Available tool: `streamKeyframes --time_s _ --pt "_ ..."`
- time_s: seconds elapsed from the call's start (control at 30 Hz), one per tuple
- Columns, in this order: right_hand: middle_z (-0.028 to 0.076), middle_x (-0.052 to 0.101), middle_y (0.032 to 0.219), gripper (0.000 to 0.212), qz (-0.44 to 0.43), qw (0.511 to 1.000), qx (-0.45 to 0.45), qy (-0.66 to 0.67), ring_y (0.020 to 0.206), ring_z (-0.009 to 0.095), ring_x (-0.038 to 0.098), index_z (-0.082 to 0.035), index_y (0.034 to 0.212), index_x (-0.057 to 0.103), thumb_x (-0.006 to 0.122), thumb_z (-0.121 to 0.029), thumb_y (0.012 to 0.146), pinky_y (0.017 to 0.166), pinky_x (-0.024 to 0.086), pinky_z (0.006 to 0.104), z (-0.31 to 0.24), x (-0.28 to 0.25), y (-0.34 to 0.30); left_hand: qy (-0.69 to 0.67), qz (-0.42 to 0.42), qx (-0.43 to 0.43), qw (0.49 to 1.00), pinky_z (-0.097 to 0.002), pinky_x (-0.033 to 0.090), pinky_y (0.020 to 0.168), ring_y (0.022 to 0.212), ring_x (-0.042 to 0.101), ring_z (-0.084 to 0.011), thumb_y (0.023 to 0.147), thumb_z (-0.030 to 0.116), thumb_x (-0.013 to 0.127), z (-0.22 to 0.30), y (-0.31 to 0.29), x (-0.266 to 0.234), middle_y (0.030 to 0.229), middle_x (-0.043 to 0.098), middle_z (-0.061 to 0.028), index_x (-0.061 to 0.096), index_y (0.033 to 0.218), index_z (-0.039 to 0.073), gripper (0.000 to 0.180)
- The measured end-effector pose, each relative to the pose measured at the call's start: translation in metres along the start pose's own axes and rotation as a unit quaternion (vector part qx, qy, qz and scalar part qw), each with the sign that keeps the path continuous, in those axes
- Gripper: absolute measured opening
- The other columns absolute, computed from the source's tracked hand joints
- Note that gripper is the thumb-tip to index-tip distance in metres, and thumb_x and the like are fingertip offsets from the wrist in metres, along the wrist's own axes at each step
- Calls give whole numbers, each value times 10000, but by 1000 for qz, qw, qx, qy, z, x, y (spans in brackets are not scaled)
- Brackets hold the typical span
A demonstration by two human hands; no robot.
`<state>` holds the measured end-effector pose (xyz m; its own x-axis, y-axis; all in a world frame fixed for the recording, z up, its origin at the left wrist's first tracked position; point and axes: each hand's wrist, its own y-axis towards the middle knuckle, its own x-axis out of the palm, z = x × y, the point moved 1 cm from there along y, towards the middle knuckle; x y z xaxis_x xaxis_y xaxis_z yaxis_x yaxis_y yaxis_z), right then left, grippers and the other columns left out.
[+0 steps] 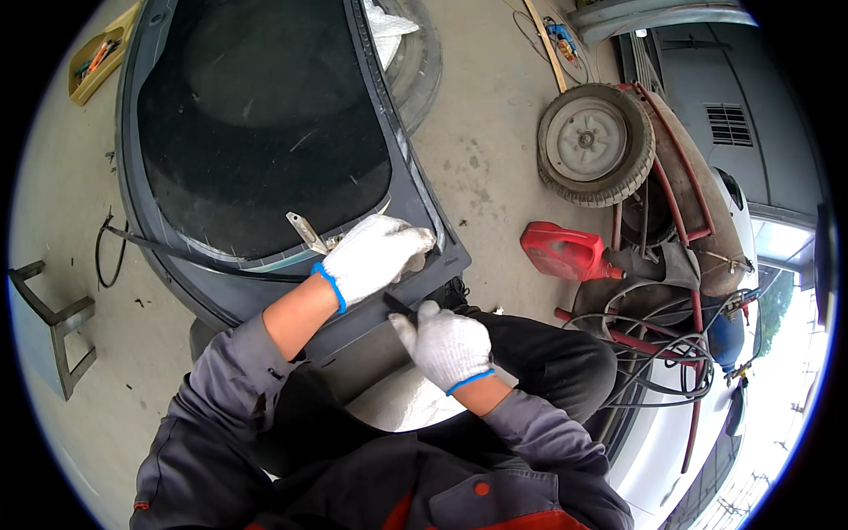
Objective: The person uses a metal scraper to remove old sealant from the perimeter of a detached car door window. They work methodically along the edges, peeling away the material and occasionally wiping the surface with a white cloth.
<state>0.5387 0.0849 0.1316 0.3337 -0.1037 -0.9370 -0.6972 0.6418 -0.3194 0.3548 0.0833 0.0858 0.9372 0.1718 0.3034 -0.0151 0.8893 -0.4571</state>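
Workshop: tyred wheel (585,141), tool tray (87,90)

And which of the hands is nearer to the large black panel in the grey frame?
The left. The left hand is at the lower right edge of the black panel; the right hand is farther off, closer to the person's body.

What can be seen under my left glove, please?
Below the left hand is the grey-framed window panel; a flat metal piece juts out beside the hand. Whatever the palm covers cannot be seen.

Wheel (586,139) beyond jug (562,250), both right of window panel (265,132)
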Motion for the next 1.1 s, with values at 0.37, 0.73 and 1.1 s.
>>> streamKeyframes --time_s 0.37,0.73,1.1 --pt "159 656 579 548 -91 994 32 45 537 340 683 -65 814 667 517 -569 968 477 528 479 -2 6 15 -47 2 16 999 -297 451 582 608 563 -136 938 322 629 -4 1 -5 739 647 -81 709 877 -25 362" --pt "169 672 615 556 -122 990 49 59 580 355 696 -60 828 695 514 -567 969 530 548 487 -3 -2 19 -54 -7 27 998 -288 436 565 597 540 -132 939 304 634 -7 3 -7 731 631 -73 705 885 -29 345" --pt "205 678 646 566 -144 986 54 61 613 382 698 -21 849 697 509 -538 980 590 565 484 -1 -9 24 -61 -5 34 998 -271 400 538 597 505 -112 928 249 637 -8 1 -8 719 602 -69 698 890 -43 301"
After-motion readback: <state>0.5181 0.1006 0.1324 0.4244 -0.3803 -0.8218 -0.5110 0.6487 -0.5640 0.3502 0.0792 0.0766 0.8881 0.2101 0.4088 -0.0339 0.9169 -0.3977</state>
